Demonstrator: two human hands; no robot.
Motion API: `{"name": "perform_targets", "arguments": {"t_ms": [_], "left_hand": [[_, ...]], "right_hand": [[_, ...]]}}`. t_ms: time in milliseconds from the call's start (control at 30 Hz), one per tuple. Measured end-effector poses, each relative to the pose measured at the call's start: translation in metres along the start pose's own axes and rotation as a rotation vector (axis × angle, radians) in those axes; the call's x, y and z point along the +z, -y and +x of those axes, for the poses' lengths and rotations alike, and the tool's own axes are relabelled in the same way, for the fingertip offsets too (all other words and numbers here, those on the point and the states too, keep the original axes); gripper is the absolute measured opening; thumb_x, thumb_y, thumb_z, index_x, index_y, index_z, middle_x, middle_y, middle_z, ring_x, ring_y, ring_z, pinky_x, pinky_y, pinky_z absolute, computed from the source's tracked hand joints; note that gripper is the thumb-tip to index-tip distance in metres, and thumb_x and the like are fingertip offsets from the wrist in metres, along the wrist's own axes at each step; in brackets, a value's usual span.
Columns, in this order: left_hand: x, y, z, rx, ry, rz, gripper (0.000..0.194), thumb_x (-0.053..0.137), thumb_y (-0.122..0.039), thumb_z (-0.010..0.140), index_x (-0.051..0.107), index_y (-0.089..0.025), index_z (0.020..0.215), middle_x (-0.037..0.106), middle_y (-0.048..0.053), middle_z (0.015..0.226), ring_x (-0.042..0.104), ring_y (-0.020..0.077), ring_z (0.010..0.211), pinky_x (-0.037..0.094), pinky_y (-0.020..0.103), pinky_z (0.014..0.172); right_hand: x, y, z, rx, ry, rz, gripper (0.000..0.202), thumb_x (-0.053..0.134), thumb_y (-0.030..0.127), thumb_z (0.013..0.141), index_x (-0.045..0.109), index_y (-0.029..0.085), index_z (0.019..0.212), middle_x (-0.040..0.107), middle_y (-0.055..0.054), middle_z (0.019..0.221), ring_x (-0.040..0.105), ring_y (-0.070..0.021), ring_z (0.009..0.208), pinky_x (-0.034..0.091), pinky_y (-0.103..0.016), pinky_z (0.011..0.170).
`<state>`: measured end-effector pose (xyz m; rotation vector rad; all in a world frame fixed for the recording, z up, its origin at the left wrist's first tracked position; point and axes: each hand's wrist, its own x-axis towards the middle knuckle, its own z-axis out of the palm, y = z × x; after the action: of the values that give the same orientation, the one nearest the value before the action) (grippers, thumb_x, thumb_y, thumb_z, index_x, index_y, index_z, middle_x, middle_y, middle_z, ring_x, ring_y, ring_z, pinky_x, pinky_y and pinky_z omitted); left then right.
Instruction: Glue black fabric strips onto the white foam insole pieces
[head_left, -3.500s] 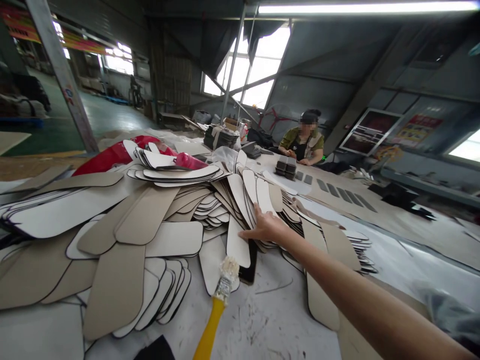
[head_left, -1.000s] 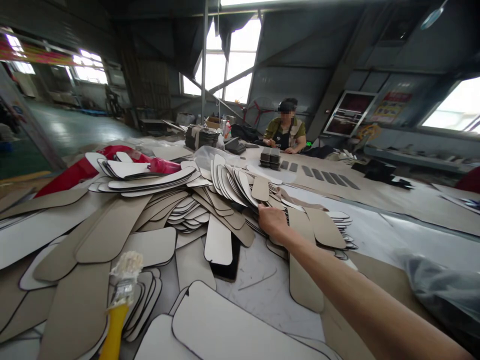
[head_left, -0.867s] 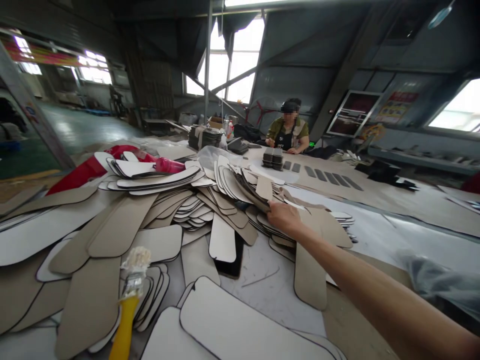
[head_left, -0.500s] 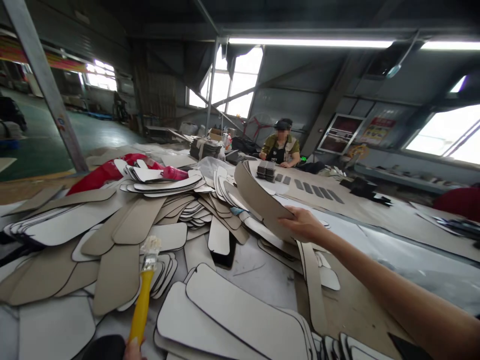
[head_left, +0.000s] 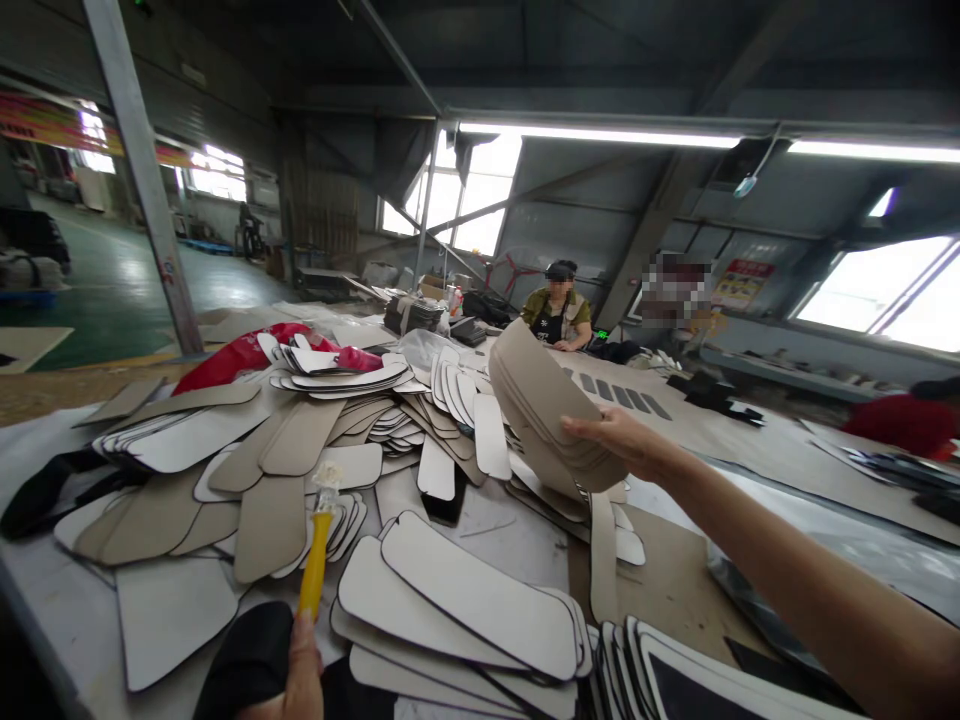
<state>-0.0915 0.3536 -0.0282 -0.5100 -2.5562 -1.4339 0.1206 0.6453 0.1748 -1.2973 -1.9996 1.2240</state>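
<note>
Raised and fanned wider since the earlier frame, beige panels (head_left: pixel 540 390) tilt right of centre, pinched in our right hand (head_left: pixel 616 440), likely to keep them together; lower left, our left hand (head_left: pixel 303 665) grips a yellow-handled brush (head_left: pixel 318 545) bristles-up, perhaps avoiding smears.

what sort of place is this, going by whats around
Probably a factory workshop: rounded beige and white panels lie heaped on the work surface, the left hand holds a caked brush, and a co-worker in an apron is farther back.
</note>
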Motion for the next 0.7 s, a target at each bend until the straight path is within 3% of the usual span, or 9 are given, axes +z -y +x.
{"name": "perform_targets", "arguments": {"t_ms": [167, 300, 467, 567, 633, 700], "left_hand": [[0.008, 0.015, 0.001, 0.068, -0.04, 0.0, 0.039, 0.043, -0.052, 0.074, 0.056, -0.02, 0.056, 0.055, 0.005, 0.051, 0.058, 0.0262, 0.062, 0.046, 0.039, 0.065], [0.01, 0.018, 0.001, -0.052, -0.042, -0.023, 0.039, 0.046, -0.054, 0.069, 0.056, -0.021, 0.051, 0.056, 0.006, 0.049, 0.06, 0.0305, 0.069, 0.047, 0.044, 0.07], [-0.003, 0.002, -0.003, -0.209, 0.063, -0.129, 0.038, 0.047, -0.054, 0.068, 0.054, -0.021, 0.051, 0.055, 0.007, 0.048, 0.06, 0.0319, 0.063, 0.047, 0.046, 0.067], [-0.009, -0.002, -0.005, -0.198, 0.065, -0.165, 0.037, 0.045, -0.051, 0.073, 0.055, -0.02, 0.055, 0.057, 0.006, 0.052, 0.059, 0.0274, 0.061, 0.047, 0.043, 0.071], [-0.01, -0.002, -0.006, -0.225, 0.053, -0.182, 0.037, 0.044, -0.049, 0.076, 0.056, -0.019, 0.057, 0.058, 0.005, 0.052, 0.059, 0.0239, 0.057, 0.048, 0.04, 0.069], [-0.01, -0.002, -0.007, -0.269, 0.021, -0.215, 0.038, 0.043, -0.048, 0.078, 0.058, -0.018, 0.061, 0.06, 0.005, 0.053, 0.06, 0.0221, 0.055, 0.049, 0.036, 0.062]], "right_hand": [[0.0, 0.007, -0.013, 0.024, -0.019, 0.103, 0.046, 0.068, 0.039, 0.067, 0.052, 0.015, 0.103, 0.069, -0.009, 0.079, 0.066, -0.0218, 0.067, 0.056, -0.032, 0.054], [-0.002, 0.019, -0.017, -0.007, -0.052, 0.125, 0.039, 0.067, 0.034, 0.069, 0.052, 0.014, 0.099, 0.068, -0.009, 0.077, 0.065, -0.0198, 0.064, 0.055, -0.03, 0.054], [0.006, 0.042, -0.044, -0.088, -0.031, 0.112, 0.034, 0.06, 0.032, 0.074, 0.054, 0.014, 0.102, 0.068, -0.009, 0.08, 0.064, -0.0208, 0.07, 0.054, -0.033, 0.064], [0.032, 0.034, -0.083, -0.257, -0.011, -0.181, 0.031, 0.059, 0.032, 0.074, 0.057, 0.019, 0.102, 0.068, -0.007, 0.087, 0.063, -0.0236, 0.078, 0.052, -0.035, 0.071], [0.058, 0.01, -0.112, -0.439, -0.022, -0.541, 0.032, 0.052, 0.03, 0.079, 0.056, 0.025, 0.111, 0.068, -0.006, 0.099, 0.063, -0.025, 0.086, 0.049, -0.038, 0.078], [0.084, -0.026, -0.134, -0.525, 0.081, -0.775, 0.04, 0.045, 0.018, 0.081, 0.052, 0.029, 0.12, 0.062, -0.004, 0.115, 0.06, -0.0245, 0.099, 0.048, -0.037, 0.083]]}}
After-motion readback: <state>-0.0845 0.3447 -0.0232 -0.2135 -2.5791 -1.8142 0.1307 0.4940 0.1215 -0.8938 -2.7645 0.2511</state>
